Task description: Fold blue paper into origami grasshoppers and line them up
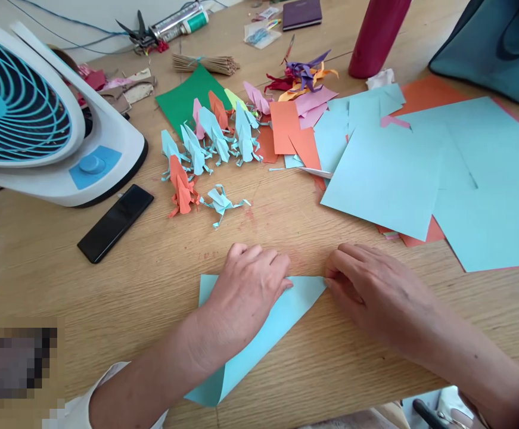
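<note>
While a white fan [49, 119] stands at ten o'clock, the wooden desk [120, 304] holds blue paper [261, 347] at six.
It's folded; left hand [254, 286] rests on it, grip unclear; right hand [353, 286] pinches its pointy corner.

Light-blue paper [282, 314], brown wood-grained table [322, 369]

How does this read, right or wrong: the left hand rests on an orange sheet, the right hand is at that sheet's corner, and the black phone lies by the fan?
One slip: the sheet under the left hand is light blue, not orange, as the head view shows. The right hand is at its corner, and the black phone lies by the fan.
</note>
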A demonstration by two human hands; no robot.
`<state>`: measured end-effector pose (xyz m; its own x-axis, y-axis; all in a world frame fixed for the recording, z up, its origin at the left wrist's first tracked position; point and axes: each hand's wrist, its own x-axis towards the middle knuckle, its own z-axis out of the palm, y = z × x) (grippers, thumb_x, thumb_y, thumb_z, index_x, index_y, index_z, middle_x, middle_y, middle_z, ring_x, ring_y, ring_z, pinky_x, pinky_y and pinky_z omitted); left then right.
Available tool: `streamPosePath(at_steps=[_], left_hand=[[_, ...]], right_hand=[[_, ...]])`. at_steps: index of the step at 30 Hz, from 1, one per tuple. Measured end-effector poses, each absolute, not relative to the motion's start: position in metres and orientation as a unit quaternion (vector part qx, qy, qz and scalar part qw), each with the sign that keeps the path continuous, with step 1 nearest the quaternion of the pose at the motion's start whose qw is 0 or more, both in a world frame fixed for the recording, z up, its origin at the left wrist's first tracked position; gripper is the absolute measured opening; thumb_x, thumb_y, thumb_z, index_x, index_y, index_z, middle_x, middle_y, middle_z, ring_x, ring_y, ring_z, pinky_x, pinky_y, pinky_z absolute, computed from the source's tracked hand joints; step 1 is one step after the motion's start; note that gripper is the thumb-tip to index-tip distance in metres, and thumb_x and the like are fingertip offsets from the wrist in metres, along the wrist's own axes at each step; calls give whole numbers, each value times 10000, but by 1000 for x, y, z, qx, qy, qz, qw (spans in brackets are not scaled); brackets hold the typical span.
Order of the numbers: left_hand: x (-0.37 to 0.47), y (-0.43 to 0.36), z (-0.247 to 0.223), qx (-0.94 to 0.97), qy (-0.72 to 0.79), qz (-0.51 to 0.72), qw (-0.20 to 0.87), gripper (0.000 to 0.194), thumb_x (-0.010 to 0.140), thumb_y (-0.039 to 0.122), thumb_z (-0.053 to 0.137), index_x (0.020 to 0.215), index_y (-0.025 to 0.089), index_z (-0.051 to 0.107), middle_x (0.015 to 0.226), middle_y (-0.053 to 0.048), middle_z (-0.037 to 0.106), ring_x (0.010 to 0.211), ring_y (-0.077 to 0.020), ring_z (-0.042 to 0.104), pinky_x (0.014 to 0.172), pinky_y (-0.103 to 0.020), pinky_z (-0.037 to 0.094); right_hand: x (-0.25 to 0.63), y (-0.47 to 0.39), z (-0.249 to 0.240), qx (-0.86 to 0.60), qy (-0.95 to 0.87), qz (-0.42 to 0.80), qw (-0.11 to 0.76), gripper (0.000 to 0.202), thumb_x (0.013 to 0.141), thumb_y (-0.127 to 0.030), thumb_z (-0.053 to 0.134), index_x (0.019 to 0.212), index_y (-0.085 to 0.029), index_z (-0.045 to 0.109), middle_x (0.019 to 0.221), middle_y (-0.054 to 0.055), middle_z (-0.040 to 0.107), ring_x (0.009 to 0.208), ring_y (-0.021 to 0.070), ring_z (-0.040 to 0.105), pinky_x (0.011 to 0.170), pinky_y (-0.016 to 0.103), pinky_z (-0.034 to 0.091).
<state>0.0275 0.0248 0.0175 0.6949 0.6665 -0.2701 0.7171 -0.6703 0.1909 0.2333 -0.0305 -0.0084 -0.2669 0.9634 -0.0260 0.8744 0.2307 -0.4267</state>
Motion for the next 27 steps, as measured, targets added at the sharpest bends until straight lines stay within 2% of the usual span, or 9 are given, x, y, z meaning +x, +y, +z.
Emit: streamPosePath(at_steps=[6, 9, 10, 13, 16, 19, 22, 27], left_hand=[[28, 26, 17, 905, 394, -88, 133, 126, 901, 275, 664, 874, 184, 581, 933, -40, 607, 857, -224, 549, 759, -377, 386], [26, 23, 15, 914, 377, -42, 143, 80, 913, 196, 627, 983, 196, 590, 961, -35, 572, 892, -208, 534, 776, -352, 427], [25, 21, 14, 922, 354, -30, 151, 120, 924, 153, 590, 1031, 207, 588, 969, -30, 562, 895, -195, 532, 777, -331, 440], [22, 18, 13, 951, 261, -18, 162, 219, 952, 99, 493, 1102, 229, 586, 1011, -25, 563, 894, -169, 538, 774, -293, 467], [20, 16, 16, 969, 207, -18, 135, 196, 973, 139, 483, 1119, 203, 596, 1050, -34, 600, 914, -181, 556, 803, -319, 491], [20, 13, 19, 975, 187, -26, 120, 243, 960, 109, 494, 1175, 170, 589, 1095, -38, 625, 940, -178, 569, 810, -309, 504], [23, 3, 19, 978, 189, -28, 80, 307, 945, 93, 501, 1242, 133, 566, 1140, -60, 632, 933, -187, 575, 770, -312, 514], [34, -20, 12, 970, 242, -32, 8, 378, 934, 189, 573, 1303, 109, 557, 1127, -62, 647, 905, -207, 575, 677, -326, 520]], right_hand=[[233, -32, -9, -593, -778, 175, 117, 143, 845, -133, 495, 753, -225, 436, 739, 17, 546, 666, 175, 496, 635, 322, 337], [234, -32, -7, -605, -766, 183, 117, 133, 821, -122, 520, 797, -222, 436, 763, 9, 552, 680, 171, 502, 623, 314, 337], [233, -32, -7, -606, -764, 187, 118, 131, 820, -120, 528, 805, -220, 445, 772, 8, 552, 689, 171, 504, 624, 313, 341], [234, -31, -6, -595, -765, 207, 130, 110, 860, -124, 538, 800, -210, 504, 801, 13, 545, 719, 169, 508, 646, 312, 362], [237, -32, -6, -573, -770, 228, 161, 141, 927, -156, 530, 804, -196, 587, 808, 20, 542, 727, 165, 513, 654, 307, 383], [244, -37, -5, -528, -796, 230, 189, 220, 973, -139, 465, 849, -183, 641, 824, 43, 566, 751, 168, 528, 658, 304, 411], [252, -46, -5, -460, -847, 188, 188, 288, 982, -102, 388, 917, -168, 661, 914, 91, 619, 799, 190, 547, 672, 319, 451], [261, -58, -10, -400, -901, 85, 143, 363, 940, -79, 351, 1099, -159, 668, 1039, 122, 664, 800, 214, 550, 671, 357, 490]])
